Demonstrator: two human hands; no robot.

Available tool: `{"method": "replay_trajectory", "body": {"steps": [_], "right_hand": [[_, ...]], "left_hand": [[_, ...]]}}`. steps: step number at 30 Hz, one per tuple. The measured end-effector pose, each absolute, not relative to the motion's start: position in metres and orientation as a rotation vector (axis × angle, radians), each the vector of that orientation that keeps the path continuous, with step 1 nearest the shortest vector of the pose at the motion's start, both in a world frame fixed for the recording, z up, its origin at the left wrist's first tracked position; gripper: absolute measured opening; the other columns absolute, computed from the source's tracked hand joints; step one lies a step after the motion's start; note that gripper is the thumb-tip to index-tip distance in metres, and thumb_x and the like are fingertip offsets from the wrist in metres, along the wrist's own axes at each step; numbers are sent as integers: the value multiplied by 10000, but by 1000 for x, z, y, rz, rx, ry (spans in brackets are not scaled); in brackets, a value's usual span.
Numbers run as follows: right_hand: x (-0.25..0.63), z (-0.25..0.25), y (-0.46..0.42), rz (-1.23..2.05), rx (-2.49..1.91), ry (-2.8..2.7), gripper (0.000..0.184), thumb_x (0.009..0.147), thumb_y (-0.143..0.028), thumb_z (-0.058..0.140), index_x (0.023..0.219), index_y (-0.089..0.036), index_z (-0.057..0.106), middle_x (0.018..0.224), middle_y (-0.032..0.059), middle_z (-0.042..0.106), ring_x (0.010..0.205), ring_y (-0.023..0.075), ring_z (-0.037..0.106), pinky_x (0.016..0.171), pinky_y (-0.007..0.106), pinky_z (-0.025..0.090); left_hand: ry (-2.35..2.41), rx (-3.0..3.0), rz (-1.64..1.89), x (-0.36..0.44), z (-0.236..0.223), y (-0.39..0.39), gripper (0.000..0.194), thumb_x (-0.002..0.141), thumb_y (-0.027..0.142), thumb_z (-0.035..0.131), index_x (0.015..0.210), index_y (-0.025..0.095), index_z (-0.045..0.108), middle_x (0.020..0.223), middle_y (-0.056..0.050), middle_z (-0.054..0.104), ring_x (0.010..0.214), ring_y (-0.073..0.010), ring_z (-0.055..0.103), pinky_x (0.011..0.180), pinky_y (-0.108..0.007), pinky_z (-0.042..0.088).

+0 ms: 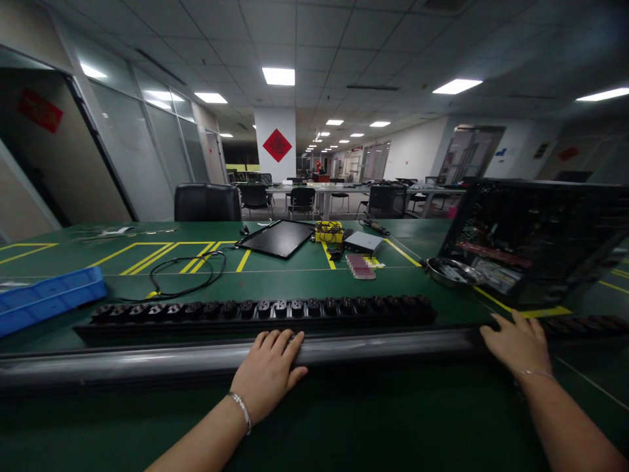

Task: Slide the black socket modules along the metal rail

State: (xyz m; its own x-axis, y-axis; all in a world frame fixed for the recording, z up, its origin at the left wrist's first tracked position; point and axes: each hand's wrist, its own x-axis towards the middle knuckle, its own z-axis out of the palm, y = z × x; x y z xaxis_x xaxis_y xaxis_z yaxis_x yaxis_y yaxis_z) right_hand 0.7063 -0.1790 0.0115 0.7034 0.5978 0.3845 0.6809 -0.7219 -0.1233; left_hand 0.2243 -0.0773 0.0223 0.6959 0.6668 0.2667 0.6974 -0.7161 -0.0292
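A long, glossy dark grey bar (162, 360) lies across the green table in front of me, running out of view on the left. My left hand (265, 377) rests over its middle, fingers curled across the top and thumb on the near side. Farther right, my right hand (519, 344) has its fingers hooked over the same bar. Just behind it and parallel lies a black socket strip (255, 321) with a row of many round outlets. More outlets (584, 326) show beyond my right hand; whether they belong to the bar, I cannot tell.
A blue bin (52, 298) stands at left beside a looped black cable (189, 275). Farther back lie a black panel (280, 237), a yellow box with wires (329, 231) and a grey drive (363, 242). At right, a metal bowl (455, 272) adjoins an open computer case (531, 242).
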Motion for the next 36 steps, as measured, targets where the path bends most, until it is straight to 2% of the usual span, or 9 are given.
{"method": "replay_trajectory", "body": {"steps": [3,8,13,19,23,26,28,32,36], "right_hand": [[706,10,-179,-438,-2635,-961,419,822,-277,404,1117,-56,603,1295,213,386,1250,260,290,1005,334,211],[706,15,-183,-444,-2596,-779,453,819,-254,367,1169,-42,562,1322,219,339,1226,278,311,944,350,291],[707,21,-189,-384,-2593,-773,421,821,-221,358,1143,-74,586,1189,182,490,1132,250,409,874,320,339],[683,33,-186,-318,-2620,-809,399,832,-306,395,1123,-129,604,1124,178,517,976,270,490,742,346,365],[652,40,-173,-271,-2611,-1001,332,843,-321,371,957,-185,652,1058,112,557,913,240,503,680,324,359],[624,43,-160,-204,-2602,-1171,292,825,-315,385,746,-199,641,880,76,586,768,211,516,586,299,318],[603,45,-150,-174,-2583,-1268,273,813,-297,400,680,-187,612,801,69,576,700,192,508,560,286,292],[553,45,-134,-140,-2489,-1442,247,830,-272,401,675,-176,568,771,52,565,678,161,505,560,262,276],[510,44,-129,-100,-2359,-1588,231,864,-274,387,735,-180,554,788,35,562,724,142,519,605,247,307]], "left_hand": [[-1122,-2751,-348,229,22,-78,490,855,461,450,1296,247,435,1264,-76,519,1134,-269,466,980,-457,340],[-1119,-2737,-389,239,18,-79,499,851,485,443,1291,251,441,1258,-76,521,1126,-272,470,974,-456,347],[-1109,-2746,-427,241,15,-79,496,862,477,420,1299,243,429,1253,-77,519,1128,-266,463,981,-455,335],[-1129,-2767,-423,240,19,-81,490,864,465,417,1295,234,425,1258,-71,511,1133,-263,460,987,-455,330],[-1132,-2768,-453,240,20,-82,477,871,462,399,1288,234,431,1275,-75,502,1144,-254,460,1002,-452,320],[-1128,-2771,-467,240,19,-82,493,870,469,394,1296,222,422,1314,-79,478,1170,-255,447,1015,-454,315],[-1130,-2774,-461,240,19,-81,520,867,471,402,1314,204,398,1338,-84,460,1189,-257,438,1022,-455,313],[-1118,-2791,-450,239,17,-80,552,873,473,388,1346,190,345,1368,-77,432,1231,-246,405,1038,-448,302],[-1094,-2801,-456,238,14,-78,560,880,473,373,1362,195,311,1392,-69,403,1255,-237,380,1046,-446,294]]}}
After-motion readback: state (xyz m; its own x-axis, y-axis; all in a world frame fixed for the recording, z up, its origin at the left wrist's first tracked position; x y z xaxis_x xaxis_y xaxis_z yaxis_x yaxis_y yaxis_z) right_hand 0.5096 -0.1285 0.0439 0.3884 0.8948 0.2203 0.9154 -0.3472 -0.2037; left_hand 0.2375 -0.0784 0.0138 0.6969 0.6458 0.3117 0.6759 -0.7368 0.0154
